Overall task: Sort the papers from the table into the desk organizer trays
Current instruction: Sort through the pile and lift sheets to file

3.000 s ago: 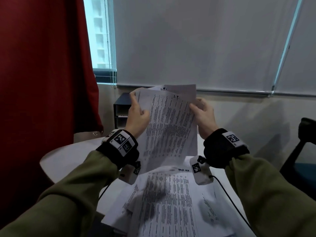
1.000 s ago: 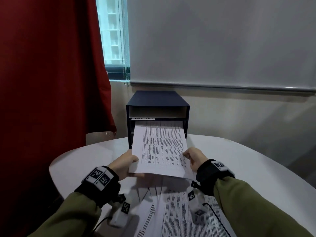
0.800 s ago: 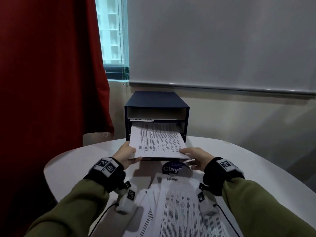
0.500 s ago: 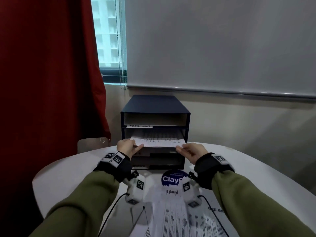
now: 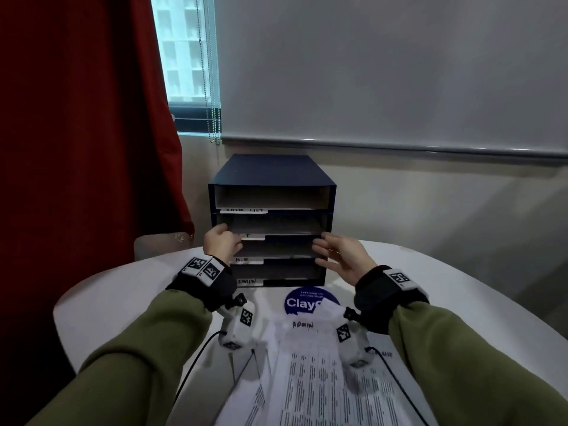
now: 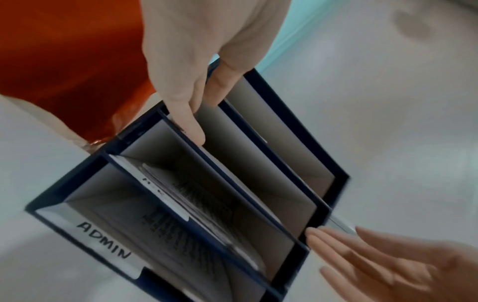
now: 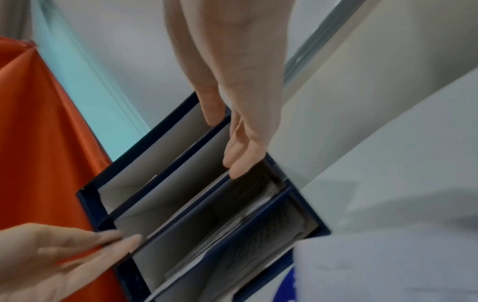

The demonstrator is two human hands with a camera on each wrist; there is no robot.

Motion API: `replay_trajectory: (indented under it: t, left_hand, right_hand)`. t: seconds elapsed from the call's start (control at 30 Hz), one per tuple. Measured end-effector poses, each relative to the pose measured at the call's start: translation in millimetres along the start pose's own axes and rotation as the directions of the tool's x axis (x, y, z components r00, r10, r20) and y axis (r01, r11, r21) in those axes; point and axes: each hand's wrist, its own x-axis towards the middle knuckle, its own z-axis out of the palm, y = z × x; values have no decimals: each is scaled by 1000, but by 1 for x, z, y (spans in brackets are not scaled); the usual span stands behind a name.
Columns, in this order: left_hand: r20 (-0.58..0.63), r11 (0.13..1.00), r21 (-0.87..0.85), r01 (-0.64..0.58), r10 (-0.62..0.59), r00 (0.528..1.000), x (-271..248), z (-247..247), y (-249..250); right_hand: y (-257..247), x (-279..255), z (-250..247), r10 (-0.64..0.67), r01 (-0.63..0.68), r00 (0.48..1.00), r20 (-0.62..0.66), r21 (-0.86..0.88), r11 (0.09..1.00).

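A dark blue desk organizer (image 5: pixel 272 176) stands at the far side of the round white table (image 5: pixel 123 290), with trays labelled TASK LIST, H.R and ADMIN (image 6: pixel 103 238). My left hand (image 5: pixel 223 242) is at the left front edge of the second tray and covers part of its label. Its fingers (image 6: pixel 192 126) touch the divider and hold nothing. My right hand (image 5: pixel 336 255) hovers with straight fingers at the organizer's right front edge and is empty too. Printed sheets (image 6: pixel 186 196) lie inside the lower trays. A loose pile of printed papers (image 5: pixel 310 373) lies on the table in front of me.
A round blue sticker (image 5: pixel 302 301) sits on the table between the organizer and the pile. A red curtain (image 5: pixel 86 133) hangs on the left, a window blind (image 5: pixel 384 66) behind. Cables from the wrist cameras trail over the papers.
The sheet that both hands held has slid into the second tray from the top. Both hands have let go of it and now stay at the organizer's front.
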Motion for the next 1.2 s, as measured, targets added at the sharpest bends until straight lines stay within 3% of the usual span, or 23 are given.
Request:
replay_trajectory:
  t: [0.07,0.13,0.23,0.33,0.43,0.53,0.67,0.83,0.9,1.0,1.1,1.2]
  left_hand:
    - [63,989,141,-47,38,997,-22,-3,-5]
    - [276,940,335,-67,-30,961,-55,-7,-10]
    - [566,774,592,-223,-202,800,-104,-10,-22]
    - [676,537,704,-464,-307,670,-132,-7,-46]
    - [685,184,725,-663,-295,667,-142,-2,-63]
    - [667,41,728,-684,-275,693,-150,1,-66]
    - [699,80,711,-698,-180,692,-160,2,-61]
    - [691,239,723,-649,-287,664,-167,-8,-55]
    - [678,249,735,-631,-262,687,-162,-9,-58]
    - [621,209,780,-589,-143,771,-146,-7,-65]
    - [632,163,774,-612,-138,763,-135,-6,-70]
    - [653,190,746,-638,-21,757,-136,-3,-70]
  right_hand:
    - [4,-22,-25,14,-14,1000,-1,-168,986]
    - [10,-43,-54,84,-83,996,-10,-323,943]
    - [17,-75,-96,259,-246,965,-47,-514,822]
    - [25,-104,-124,310,-333,937,-163,-688,645]
    - [33,-126,-140,261,-340,937,-233,-777,530]
    - [43,-138,-144,266,-328,941,-209,-754,569]
    - [51,-142,-139,211,-291,956,-203,-731,617]
    - [57,-143,-133,229,-273,956,-181,-832,482]
    - [60,-144,-132,243,-267,955,-171,-851,452]
    - [62,-145,-133,227,-249,960,-162,-863,440]
    - [60,-143,-135,180,-210,973,-143,-870,446]
    - [56,-140,-142,164,-203,977,-140,-853,481]
